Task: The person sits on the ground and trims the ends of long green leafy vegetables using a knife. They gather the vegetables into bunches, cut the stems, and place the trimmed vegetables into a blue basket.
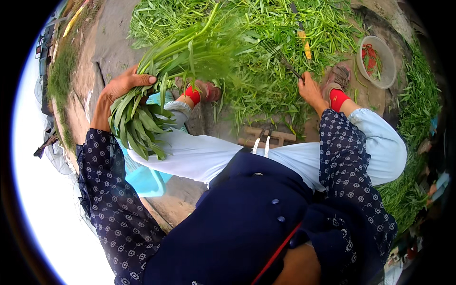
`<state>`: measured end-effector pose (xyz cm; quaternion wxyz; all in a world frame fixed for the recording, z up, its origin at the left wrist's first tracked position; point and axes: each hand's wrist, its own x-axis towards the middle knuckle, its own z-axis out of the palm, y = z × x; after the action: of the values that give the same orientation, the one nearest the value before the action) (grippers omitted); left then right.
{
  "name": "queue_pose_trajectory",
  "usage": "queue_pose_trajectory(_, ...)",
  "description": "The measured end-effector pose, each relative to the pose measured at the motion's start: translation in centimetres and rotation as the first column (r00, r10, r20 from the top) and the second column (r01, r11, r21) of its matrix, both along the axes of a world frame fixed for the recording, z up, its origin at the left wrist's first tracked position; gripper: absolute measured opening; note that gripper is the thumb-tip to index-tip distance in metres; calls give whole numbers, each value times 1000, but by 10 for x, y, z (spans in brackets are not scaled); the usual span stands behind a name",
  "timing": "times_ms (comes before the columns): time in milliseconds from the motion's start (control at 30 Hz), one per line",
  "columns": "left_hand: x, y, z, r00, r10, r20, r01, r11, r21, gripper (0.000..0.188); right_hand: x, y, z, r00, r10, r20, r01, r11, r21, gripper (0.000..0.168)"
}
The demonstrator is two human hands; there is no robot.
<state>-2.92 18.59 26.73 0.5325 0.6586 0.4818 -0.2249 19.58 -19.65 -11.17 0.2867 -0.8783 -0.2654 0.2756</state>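
A bunch of long-stemmed leafy greens (142, 114) is gripped in my left hand (124, 83), its broad leaves hanging down over my knee and its stems reaching up to the right, partly blurred. My right hand (311, 89) is closed around the handle of a thin wire tool with several prongs (281, 58), held over the greens by my shoe. Between and beyond my feet, a large heap of cut greens (263, 92) covers the ground. A knife-like tool with a yellow-wrapped handle (304, 44) lies on the heap.
A translucent plastic tub (390, 73) with red ties stands at the right. A light blue plastic basket (156, 183) is beside my left leg. Under me, near the heap, is a small wooden stool or frame (285, 135). More greens (416, 107) lie along the far right.
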Motion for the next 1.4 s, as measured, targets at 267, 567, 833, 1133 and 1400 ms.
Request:
queue_pose_trajectory(267,-14,-8,11,996,8,87,-9,1000,16,47,-6,61,126,989,-65,135,7,919,393,53)
queue_pose_trajectory(567,-29,-10,42,987,-158,-18,159,986,51,52,17,42,80,946,156,285,-181,982,63,57)
queue_pose_trajectory(833,-10,-17,39,944,-326,-46,328,944,43,50,11,61,155,924,-101,369,-97,872,480,48)
queue_pose_trajectory(1133,1,-13,56,852,-514,-103,520,853,44,58,45,-7,26,966,77,247,-56,994,-94,59)
queue_pose_trajectory(1400,19,-23,40,620,-741,-257,775,630,53,39,3,89,158,950,-84,299,-99,831,548,59)
